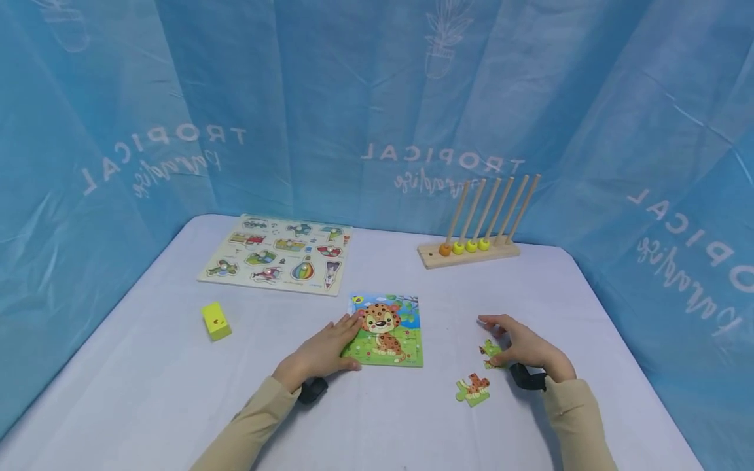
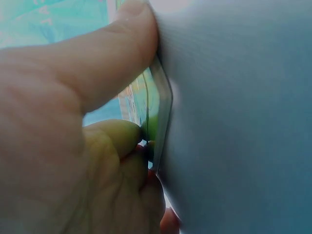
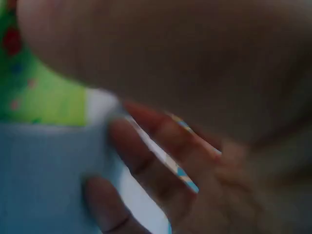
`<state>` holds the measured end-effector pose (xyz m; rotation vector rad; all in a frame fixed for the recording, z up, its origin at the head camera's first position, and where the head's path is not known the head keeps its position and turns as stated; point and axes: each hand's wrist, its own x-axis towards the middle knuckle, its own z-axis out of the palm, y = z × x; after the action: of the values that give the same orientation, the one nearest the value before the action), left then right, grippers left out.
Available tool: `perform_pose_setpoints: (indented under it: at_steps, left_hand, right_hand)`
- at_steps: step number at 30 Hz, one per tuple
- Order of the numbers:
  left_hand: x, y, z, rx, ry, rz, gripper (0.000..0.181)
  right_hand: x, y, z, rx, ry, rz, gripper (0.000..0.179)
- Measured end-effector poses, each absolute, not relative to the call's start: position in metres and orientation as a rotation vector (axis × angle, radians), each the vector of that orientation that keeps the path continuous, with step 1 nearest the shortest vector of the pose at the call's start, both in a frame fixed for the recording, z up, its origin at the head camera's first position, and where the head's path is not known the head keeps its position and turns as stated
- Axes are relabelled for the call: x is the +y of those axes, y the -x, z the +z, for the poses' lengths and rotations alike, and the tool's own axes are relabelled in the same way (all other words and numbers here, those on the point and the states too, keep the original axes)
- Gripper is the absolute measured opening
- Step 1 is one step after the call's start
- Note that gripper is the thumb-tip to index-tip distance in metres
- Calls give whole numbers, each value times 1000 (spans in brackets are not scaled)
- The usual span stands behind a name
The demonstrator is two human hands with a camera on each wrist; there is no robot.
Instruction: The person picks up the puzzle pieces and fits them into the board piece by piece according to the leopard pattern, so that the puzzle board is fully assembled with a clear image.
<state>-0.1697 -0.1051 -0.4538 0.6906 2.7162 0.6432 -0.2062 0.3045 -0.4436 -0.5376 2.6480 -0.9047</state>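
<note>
A square jigsaw puzzle (image 1: 406, 343) with a cartoon leopard on grass lies on the white table. My left hand (image 1: 326, 348) rests at its left side, fingertips on the picture's edge and thumb by the lower left corner. In the left wrist view, the puzzle's edge (image 2: 165, 105) shows between thumb and fingers. To the right, my right hand (image 1: 527, 345) hovers with loosely bent, spread fingers over a green jigsaw piece (image 1: 488, 349); the thumb overlaps that piece. Nearer the front lies another piece (image 1: 474, 390) with spotted orange and green.
At the back left lies a wooden peg puzzle board (image 1: 277, 252) with vehicle pictures. A yellow block (image 1: 216, 320) sits before it. The wooden bead stand (image 1: 471, 257), with upright rods and a few beads, is at the back right. Blue curtains (image 1: 365, 98) surround the table.
</note>
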Motion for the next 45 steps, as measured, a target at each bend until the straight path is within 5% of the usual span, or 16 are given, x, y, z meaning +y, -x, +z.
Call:
perform_pose_setpoints:
  at_steps: [9,24,45]
  left_hand:
    - [-100,169,-456,2708,-714,643,83]
    - [-103,168,-460,2709,-691,634,84]
    - [-106,168,-454,2712,-713,637,84]
  right_hand:
    - [278,237,-457,2888,239,-911,49]
    - [242,237,-456,2773,212,-1093,52]
    - [149,204,-459,2654,781,-1092,44]
